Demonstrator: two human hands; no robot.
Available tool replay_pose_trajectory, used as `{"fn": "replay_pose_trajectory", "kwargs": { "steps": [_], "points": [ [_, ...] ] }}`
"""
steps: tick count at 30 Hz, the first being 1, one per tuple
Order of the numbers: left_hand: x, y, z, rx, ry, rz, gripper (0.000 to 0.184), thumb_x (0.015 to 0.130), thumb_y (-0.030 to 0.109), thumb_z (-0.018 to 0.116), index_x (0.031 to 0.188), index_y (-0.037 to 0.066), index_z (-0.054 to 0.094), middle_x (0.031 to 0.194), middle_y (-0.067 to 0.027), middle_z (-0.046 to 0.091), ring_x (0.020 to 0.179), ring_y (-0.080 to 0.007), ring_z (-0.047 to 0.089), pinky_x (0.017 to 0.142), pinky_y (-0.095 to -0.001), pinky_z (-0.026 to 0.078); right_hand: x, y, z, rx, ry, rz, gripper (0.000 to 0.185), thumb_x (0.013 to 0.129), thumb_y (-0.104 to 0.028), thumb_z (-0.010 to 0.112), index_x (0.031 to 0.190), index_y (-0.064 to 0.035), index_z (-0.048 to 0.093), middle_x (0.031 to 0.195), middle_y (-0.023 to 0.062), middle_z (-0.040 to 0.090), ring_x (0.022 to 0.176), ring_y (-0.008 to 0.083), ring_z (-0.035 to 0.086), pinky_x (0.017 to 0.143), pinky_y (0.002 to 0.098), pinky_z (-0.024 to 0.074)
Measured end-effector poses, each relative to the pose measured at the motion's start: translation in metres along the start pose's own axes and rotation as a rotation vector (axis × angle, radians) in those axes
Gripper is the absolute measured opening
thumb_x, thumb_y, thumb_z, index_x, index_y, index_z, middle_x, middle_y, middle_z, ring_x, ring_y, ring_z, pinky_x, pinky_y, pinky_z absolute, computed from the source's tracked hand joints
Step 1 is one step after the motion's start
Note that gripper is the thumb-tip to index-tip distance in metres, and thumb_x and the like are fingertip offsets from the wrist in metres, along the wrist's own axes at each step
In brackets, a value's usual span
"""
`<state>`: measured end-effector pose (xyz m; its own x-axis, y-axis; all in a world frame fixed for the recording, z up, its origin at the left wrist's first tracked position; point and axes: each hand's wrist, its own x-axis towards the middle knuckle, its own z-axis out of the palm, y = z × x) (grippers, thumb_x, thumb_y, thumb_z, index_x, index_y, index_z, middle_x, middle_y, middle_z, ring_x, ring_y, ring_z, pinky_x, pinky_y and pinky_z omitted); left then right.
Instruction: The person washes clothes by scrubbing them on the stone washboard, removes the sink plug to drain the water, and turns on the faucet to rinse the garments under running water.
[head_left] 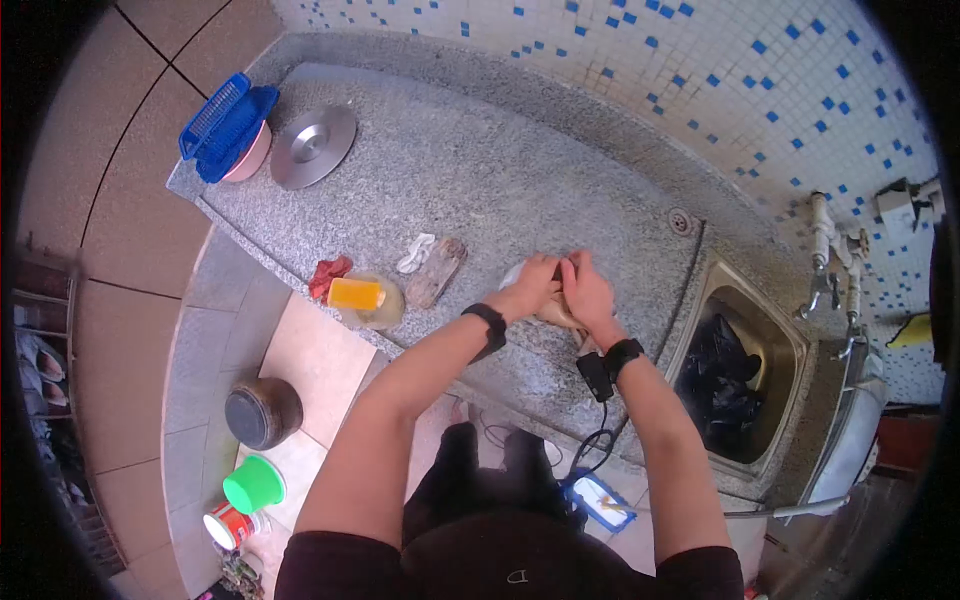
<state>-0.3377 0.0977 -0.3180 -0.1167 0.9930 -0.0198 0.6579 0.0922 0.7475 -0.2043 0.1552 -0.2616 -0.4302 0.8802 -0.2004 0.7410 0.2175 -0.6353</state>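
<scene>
Both of my hands are close together over the granite counter (pixel 540 190), working on a pale tan item (pixel 558 313) whose kind I cannot make out. My left hand (pixel 533 287) has its fingers curled at the item's far end. Beside it, my right hand (pixel 588 292) is bent inward, fingers closed near the left fingertips. The hands hide most of the item. Left of them lie a brown oblong block (pixel 437 273), a crumpled white cloth (pixel 415 253), an orange block (pixel 356 294) on a cloudy, rounded container (pixel 385 312), and a red cloth (pixel 329 277).
A steel sink (pixel 795 385) holding a black plastic bag (pixel 715 375) is at the right, below taps (pixel 822 285). A metal lid (pixel 313 147) and blue basket (pixel 228 125) stand far left. A dark pot (pixel 262 412) and green bucket (pixel 254 485) are lower left.
</scene>
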Motion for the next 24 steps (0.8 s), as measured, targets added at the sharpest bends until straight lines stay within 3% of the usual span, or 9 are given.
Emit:
{"fn": "replay_pose_trajectory", "kwargs": {
  "steps": [3, 8, 10, 12, 13, 14, 16, 19, 24],
  "points": [
    [-0.037, 0.034, -0.014, -0.073, 0.044, 0.068, 0.053, 0.083, 0.011, 0.074, 0.130, -0.002, 0.053, 0.126, -0.0254, 0.053, 0.121, -0.0442, 0.050, 0.103, -0.0501, 0.042, -0.010, -0.005, -0.013, -0.154, 0.275, -0.184, 0.035, 0.100, -0.037, 0.050, 0.116, -0.0107, 0.067, 0.115, 0.0134, 0.070, 0.125, 0.0337, 0.056, 0.106, 0.0537, 0.0367],
    [-0.117, 0.036, 0.011, 0.044, 0.221, 0.040, 0.062, 0.082, 0.011, 0.075, 0.139, 0.002, 0.050, 0.137, -0.0267, 0.045, 0.125, -0.0451, 0.046, 0.106, -0.0477, 0.039, -0.071, 0.015, 0.009, -0.200, 0.098, -0.409, 0.038, 0.095, -0.029, 0.056, 0.127, -0.0092, 0.061, 0.130, 0.0101, 0.062, 0.132, 0.0378, 0.046, 0.113, 0.0586, 0.0258],
    [-0.133, 0.021, 0.043, 0.127, 0.235, -0.040, 0.061, 0.085, 0.014, 0.073, 0.140, 0.004, 0.049, 0.138, -0.0264, 0.045, 0.125, -0.0452, 0.046, 0.107, -0.0472, 0.038, -0.102, 0.011, 0.017, -0.207, 0.354, -0.511, 0.027, 0.091, -0.023, 0.057, 0.109, -0.0058, 0.067, 0.123, 0.0112, 0.063, 0.125, 0.0385, 0.049, 0.110, 0.0556, 0.0281],
    [-0.134, 0.003, 0.086, -0.018, 0.200, -0.197, 0.053, 0.090, 0.017, 0.067, 0.138, 0.006, 0.049, 0.139, -0.0264, 0.045, 0.123, -0.0452, 0.046, 0.106, -0.0471, 0.038, -0.107, 0.026, 0.033, -0.147, 0.377, -0.480, 0.021, 0.091, -0.022, 0.057, 0.101, -0.0059, 0.066, 0.116, 0.0119, 0.063, 0.120, 0.0375, 0.051, 0.106, 0.0538, 0.0306],
    [-0.124, 0.039, 0.062, -0.342, 0.205, -0.430, 0.046, 0.092, 0.013, 0.059, 0.135, 0.004, 0.049, 0.133, -0.0263, 0.047, 0.119, -0.0445, 0.048, 0.101, -0.0486, 0.040, -0.104, 0.032, 0.043, -0.077, 0.403, -0.447, 0.018, 0.090, -0.021, 0.057, 0.093, -0.0059, 0.066, 0.110, 0.0127, 0.063, 0.114, 0.0364, 0.053, 0.101, 0.0521, 0.0331],
    [-0.115, 0.039, 0.057, -0.338, 0.195, -0.445, 0.046, 0.092, 0.013, 0.059, 0.135, 0.004, 0.049, 0.133, -0.0263, 0.047, 0.119, -0.0445, 0.048, 0.101, -0.0486, 0.040, -0.094, 0.034, 0.049, -0.071, 0.391, -0.436, 0.018, 0.090, -0.021, 0.057, 0.093, -0.0059, 0.066, 0.110, 0.0127, 0.063, 0.114, 0.0364, 0.053, 0.101, 0.0521, 0.0331],
    [-0.101, 0.031, 0.048, 0.105, 0.208, -0.101, 0.039, 0.087, 0.003, 0.055, 0.126, 0.002, 0.052, 0.123, -0.0263, 0.049, 0.112, -0.0455, 0.050, 0.094, -0.0509, 0.044, -0.062, 0.032, 0.056, -0.275, 0.369, -0.344, 0.016, 0.092, -0.022, 0.055, 0.089, -0.0076, 0.063, 0.102, 0.0122, 0.063, 0.103, 0.0341, 0.054, 0.090, 0.0488, 0.0356],
    [-0.070, 0.022, 0.041, 0.013, 0.249, -0.076, 0.037, 0.080, -0.003, 0.058, 0.116, 0.002, 0.053, 0.113, -0.0254, 0.050, 0.105, -0.0490, 0.052, 0.086, -0.0517, 0.047, -0.025, 0.029, 0.047, -0.242, 0.193, -0.335, 0.018, 0.093, -0.021, 0.053, 0.088, -0.0075, 0.063, 0.097, 0.0121, 0.064, 0.094, 0.0325, 0.057, 0.083, 0.0479, 0.0371],
    [-0.034, 0.016, 0.019, -0.007, 0.213, -0.016, 0.039, 0.075, -0.002, 0.065, 0.112, 0.001, 0.054, 0.110, -0.0239, 0.052, 0.098, -0.0468, 0.055, 0.080, -0.0475, 0.050, 0.001, 0.026, 0.038, -0.244, 0.186, -0.382, 0.023, 0.096, -0.024, 0.050, 0.090, -0.0069, 0.064, 0.091, 0.0126, 0.065, 0.086, 0.0352, 0.060, 0.079, 0.0482, 0.0408]
  ]
}}
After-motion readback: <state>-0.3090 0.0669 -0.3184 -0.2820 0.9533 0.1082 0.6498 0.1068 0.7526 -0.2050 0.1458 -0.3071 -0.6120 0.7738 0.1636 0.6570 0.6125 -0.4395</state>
